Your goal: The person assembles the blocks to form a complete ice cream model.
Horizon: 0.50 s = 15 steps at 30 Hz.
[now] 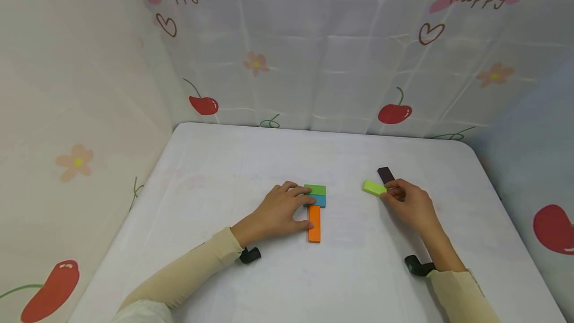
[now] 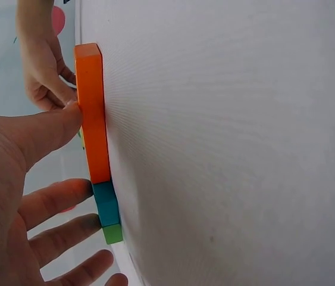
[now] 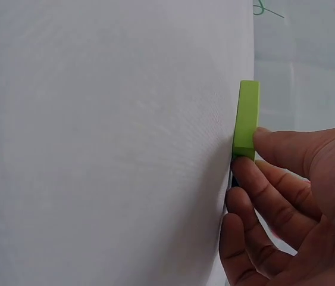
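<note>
My left hand (image 1: pixel 279 212) lies over a T-shaped group of blocks, its fingers spread. The thumb touches the orange block (image 1: pixel 315 231), and fingertips touch the blue block (image 1: pixel 320 201) and the green block (image 1: pixel 317 190). The left wrist view shows the orange block (image 2: pixel 93 131) end-on to the blue block (image 2: pixel 106 204), with the green one beyond. To the right, my right hand (image 1: pixel 411 206) pinches the near end of a lime-green block (image 1: pixel 373 188) between thumb and fingers. Just behind it lies a dark block (image 1: pixel 384 174), partly hidden by the fingers.
A white cloth covers the table (image 1: pixel 251 158). Printed curtains (image 1: pixel 314 54) stand at the back and both sides. Each wrist wears a small black device (image 1: pixel 418 265) close to the sleeve.
</note>
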Each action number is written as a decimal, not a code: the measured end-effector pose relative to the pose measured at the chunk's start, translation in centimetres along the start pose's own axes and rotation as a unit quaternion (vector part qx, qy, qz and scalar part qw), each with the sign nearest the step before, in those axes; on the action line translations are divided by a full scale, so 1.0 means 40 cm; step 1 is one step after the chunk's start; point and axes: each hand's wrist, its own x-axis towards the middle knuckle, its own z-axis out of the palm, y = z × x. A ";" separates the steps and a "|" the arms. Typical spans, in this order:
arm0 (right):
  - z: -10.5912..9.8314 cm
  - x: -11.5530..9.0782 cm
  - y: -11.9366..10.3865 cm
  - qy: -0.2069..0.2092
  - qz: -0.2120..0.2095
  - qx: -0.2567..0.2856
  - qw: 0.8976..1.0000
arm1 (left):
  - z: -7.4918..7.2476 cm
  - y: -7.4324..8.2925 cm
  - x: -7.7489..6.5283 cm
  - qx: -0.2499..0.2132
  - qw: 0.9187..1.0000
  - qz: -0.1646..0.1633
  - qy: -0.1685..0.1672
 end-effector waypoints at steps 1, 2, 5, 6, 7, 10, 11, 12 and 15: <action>0.000 0.001 0.000 0.000 -0.002 0.000 1.000 | 0.000 0.001 0.000 0.000 1.000 -0.001 -0.002; -0.001 0.003 0.000 0.000 -0.002 -0.001 1.000 | -0.002 0.003 0.000 -0.001 1.000 -0.001 -0.003; -0.005 0.007 -0.004 -0.010 0.000 -0.001 1.000 | -0.005 0.007 0.001 -0.002 1.000 -0.001 -0.005; -0.006 0.009 -0.004 -0.013 0.003 -0.002 1.000 | -0.007 0.008 0.001 -0.003 1.000 -0.001 -0.005; -0.008 0.011 -0.006 -0.018 0.006 -0.003 1.000 | -0.008 0.008 0.002 -0.002 1.000 -0.001 -0.004; -0.012 0.018 -0.012 -0.029 0.012 -0.003 1.000 | -0.008 0.007 0.005 -0.001 1.000 -0.005 -0.005; -0.012 0.020 -0.013 -0.030 0.014 -0.003 0.999 | -0.008 0.006 0.007 -0.001 1.000 -0.006 -0.005; -0.012 0.023 -0.014 -0.031 0.016 -0.004 0.999 | -0.008 0.006 0.008 -0.001 1.000 -0.007 -0.005; -0.011 0.028 -0.017 -0.035 0.019 0.001 0.999 | -0.008 0.005 0.009 -0.003 1.000 -0.009 -0.006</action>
